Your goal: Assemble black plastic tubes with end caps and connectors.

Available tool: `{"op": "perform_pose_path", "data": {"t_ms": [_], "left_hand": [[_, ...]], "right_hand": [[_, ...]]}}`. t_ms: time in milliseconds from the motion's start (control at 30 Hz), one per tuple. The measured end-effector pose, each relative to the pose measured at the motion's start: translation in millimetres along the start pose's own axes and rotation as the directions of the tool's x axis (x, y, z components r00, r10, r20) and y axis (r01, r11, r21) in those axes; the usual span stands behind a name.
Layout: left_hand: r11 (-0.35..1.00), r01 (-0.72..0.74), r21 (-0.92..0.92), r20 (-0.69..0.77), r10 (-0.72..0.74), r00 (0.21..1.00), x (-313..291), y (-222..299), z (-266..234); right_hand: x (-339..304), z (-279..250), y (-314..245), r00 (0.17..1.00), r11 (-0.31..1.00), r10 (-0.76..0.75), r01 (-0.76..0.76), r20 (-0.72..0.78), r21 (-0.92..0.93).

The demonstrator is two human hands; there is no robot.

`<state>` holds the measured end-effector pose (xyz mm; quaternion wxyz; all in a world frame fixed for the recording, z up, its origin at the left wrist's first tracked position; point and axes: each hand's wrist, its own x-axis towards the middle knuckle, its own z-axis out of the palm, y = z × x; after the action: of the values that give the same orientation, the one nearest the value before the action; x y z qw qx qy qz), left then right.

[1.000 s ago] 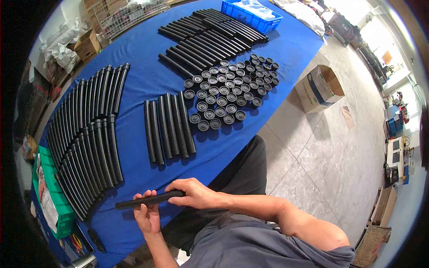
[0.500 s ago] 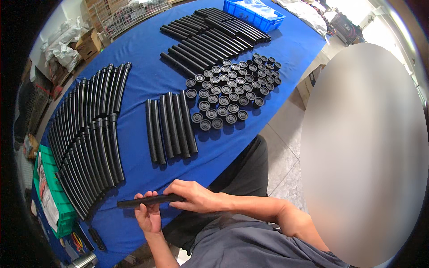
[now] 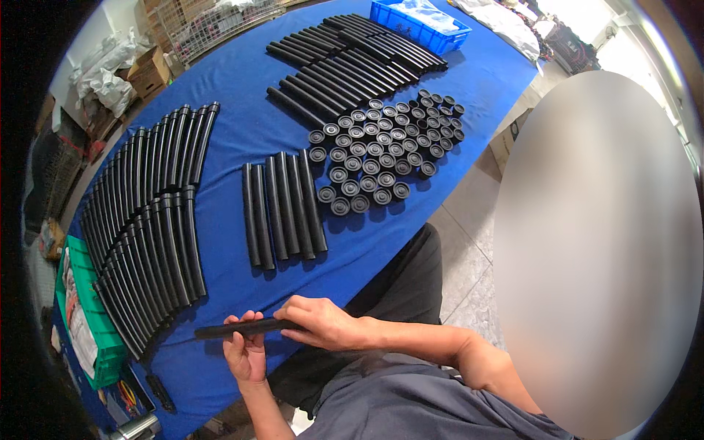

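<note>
A black tube [image 3: 213, 332] lies nearly level above the front edge of the blue-covered table. Around its middle are the fingers of my left hand [image 3: 248, 350], thumb in front. My right hand [image 3: 323, 323] is closed over the tube's right end and hides it. Just beyond my hands, several loose black tubes [image 3: 282, 209] lie side by side. Farther right sits a cluster of round black caps [image 3: 385, 147]. On the left, rows of black tubes with a wider collar at one end [image 3: 158, 242] overlap one another.
More black tubes [image 3: 345, 66] are stacked at the far side, near a blue crate [image 3: 422, 29] with clear plastic in it. A green crate [image 3: 92, 315] stands at the left edge, beside a dark tray of small tools [image 3: 132, 392]. Blue cloth [image 3: 227, 293] covers the table.
The view has shifted slightly. Both hands keep hold of the tube in almost the same place, with the right fingers a little more curled over its end.
</note>
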<state>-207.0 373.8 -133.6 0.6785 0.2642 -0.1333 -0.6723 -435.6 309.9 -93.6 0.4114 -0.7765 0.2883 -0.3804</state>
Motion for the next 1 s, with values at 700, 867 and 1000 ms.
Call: {"op": "perform_pose_path", "data": {"t_ms": [700,867,1000], "left_hand": [[0.994,-0.010,0.112,-0.200,0.033,0.979,-7.9,14.3,14.9],[0.883,-0.219,0.415,-0.359,0.381,0.852,-8.6,66.2,8.4],[0.018,-0.121,0.993,0.089,0.570,0.817,-7.4,77.0,31.2]], "right_hand": [[4.2,-0.8,21.6,0.883,0.754,0.457,-0.447,0.104,0.482],[3.7,-2.3,29.1,0.882,0.747,0.456,-0.451,0.117,0.488],[4.3,-5.8,37.1,0.929,0.849,0.355,-0.365,0.099,0.382]]}}
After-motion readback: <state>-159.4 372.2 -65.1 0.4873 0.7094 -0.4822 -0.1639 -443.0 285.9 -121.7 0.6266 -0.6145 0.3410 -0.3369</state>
